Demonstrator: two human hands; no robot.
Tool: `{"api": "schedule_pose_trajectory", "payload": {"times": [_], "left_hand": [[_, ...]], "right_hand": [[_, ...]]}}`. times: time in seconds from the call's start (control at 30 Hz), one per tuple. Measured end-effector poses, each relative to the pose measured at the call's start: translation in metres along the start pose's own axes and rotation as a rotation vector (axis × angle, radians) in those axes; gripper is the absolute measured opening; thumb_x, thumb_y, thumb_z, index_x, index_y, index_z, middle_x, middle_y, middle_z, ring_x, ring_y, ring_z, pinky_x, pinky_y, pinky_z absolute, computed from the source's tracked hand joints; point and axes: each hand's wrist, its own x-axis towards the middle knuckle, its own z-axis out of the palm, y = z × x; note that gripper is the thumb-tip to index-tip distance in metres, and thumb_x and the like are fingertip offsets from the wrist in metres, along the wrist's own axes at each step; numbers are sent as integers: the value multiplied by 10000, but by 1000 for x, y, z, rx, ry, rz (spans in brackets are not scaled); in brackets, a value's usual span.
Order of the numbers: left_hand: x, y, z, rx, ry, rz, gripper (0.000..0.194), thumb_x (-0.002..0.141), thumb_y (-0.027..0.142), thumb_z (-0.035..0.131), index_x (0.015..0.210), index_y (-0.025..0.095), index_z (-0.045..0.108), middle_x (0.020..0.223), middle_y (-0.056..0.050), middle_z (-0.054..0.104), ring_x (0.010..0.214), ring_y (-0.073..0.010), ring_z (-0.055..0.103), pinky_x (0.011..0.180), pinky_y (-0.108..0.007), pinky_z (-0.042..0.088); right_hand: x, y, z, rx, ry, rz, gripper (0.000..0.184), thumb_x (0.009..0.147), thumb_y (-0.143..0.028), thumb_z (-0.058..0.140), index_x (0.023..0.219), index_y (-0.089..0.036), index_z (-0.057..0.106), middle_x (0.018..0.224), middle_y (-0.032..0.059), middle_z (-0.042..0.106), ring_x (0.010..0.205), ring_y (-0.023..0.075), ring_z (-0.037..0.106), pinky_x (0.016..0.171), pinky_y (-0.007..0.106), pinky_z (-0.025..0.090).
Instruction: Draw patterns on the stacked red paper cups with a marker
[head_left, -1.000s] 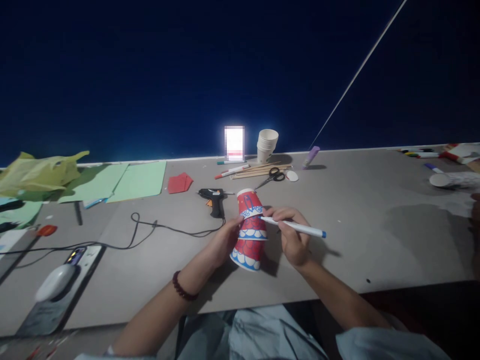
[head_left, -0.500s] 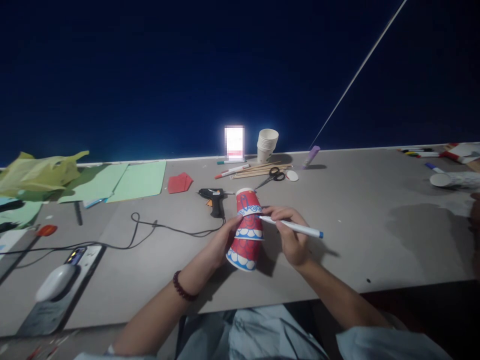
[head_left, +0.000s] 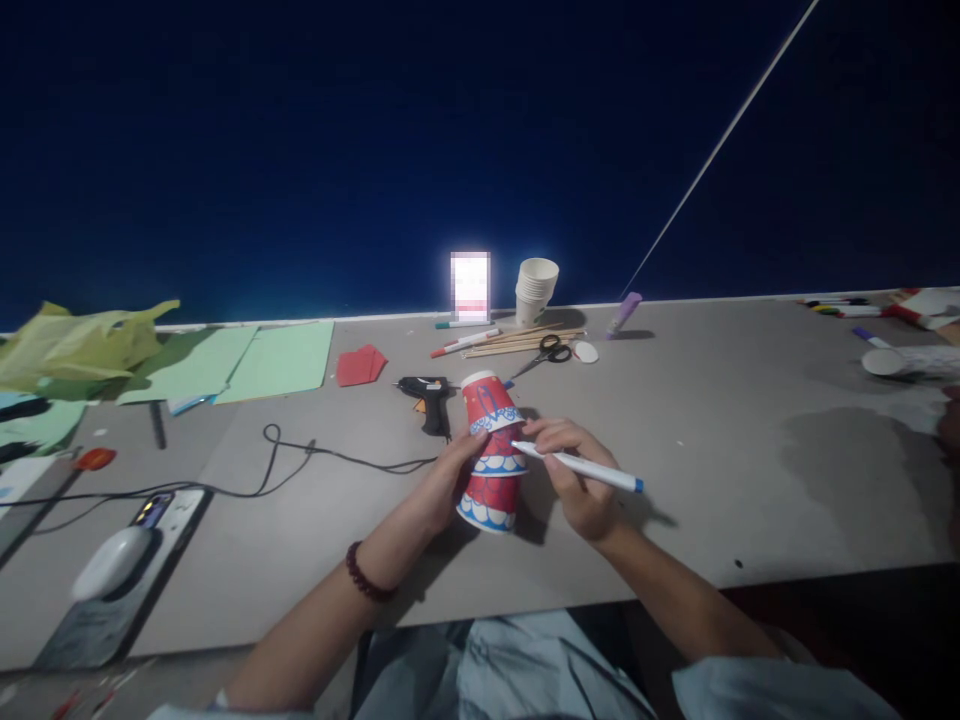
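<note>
A stack of three paper cups (head_left: 496, 455), red with blue and white scalloped rims, is held upside down and slightly tilted over the table. My left hand (head_left: 446, 480) is closed around its left side at the middle cup. In my right hand (head_left: 585, 485) is a white marker (head_left: 600, 472) with a blue end, its tip at the middle cup's red side. Blue lines are drawn on the cups. Just behind the stack lies a black glue gun (head_left: 429, 400), its cord running left. Black scissors (head_left: 551, 350) rest behind and to the right.
White stacked cups (head_left: 535, 290), wooden sticks (head_left: 517, 342) and a purple glue stick (head_left: 624, 313) stand or lie at the back. Red paper (head_left: 361, 366), green sheets (head_left: 281, 362) and a yellow bag (head_left: 82, 345) are left. A power strip (head_left: 124, 585) sits front left.
The cup stack has tilted, its top cup leaning left and its bottom edge rising a little. The marker's tip has moved slightly lower on the middle cup.
</note>
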Motion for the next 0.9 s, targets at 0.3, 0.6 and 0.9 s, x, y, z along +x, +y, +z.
{"api": "schedule_pose_trajectory", "payload": {"times": [0.3,0.6,0.9], "left_hand": [[1,0,-1,28,62,45,450,759,344,819,1137,137,688,916,-91,761,767,-207,706,745,-312,546],[-1,1,2,38,64,48,460,764,334,817,1155,135,680,941,-99,763,793,-214,710,767,-314,543],[1,-1,-1,29,54,62,453,761,330,819,1144,139,670,942,-95,763,779,-204,711,751,-303,550]], "right_hand": [[-2,0,0,-13,-18,56,138,882,-147,576,834,-228,677,875,63,733,866,223,721,793,390,591],[-2,1,0,-12,-17,77,136,886,-158,580,825,-228,679,882,60,741,856,222,724,792,382,586],[-3,2,0,6,-39,75,138,884,-146,581,825,-225,677,878,64,732,874,223,718,800,381,583]]}}
